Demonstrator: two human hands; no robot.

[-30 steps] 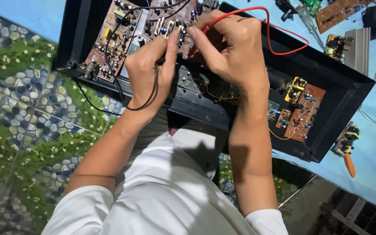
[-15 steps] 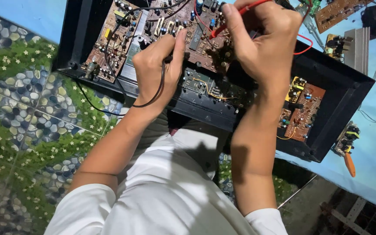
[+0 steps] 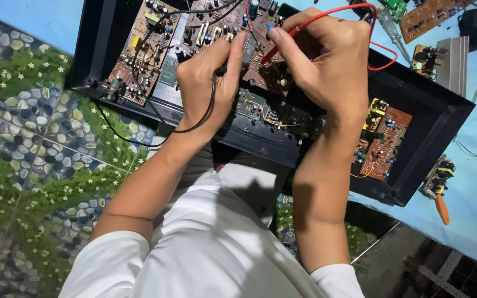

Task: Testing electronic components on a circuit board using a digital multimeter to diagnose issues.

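My left hand [image 3: 205, 83] pinches the black probe and my right hand [image 3: 327, 66] pinches the red probe [image 3: 269, 54], both tips aimed down and inward at the middle board [image 3: 266, 74] in the open black chassis [image 3: 432, 132], right fingers nearer it.
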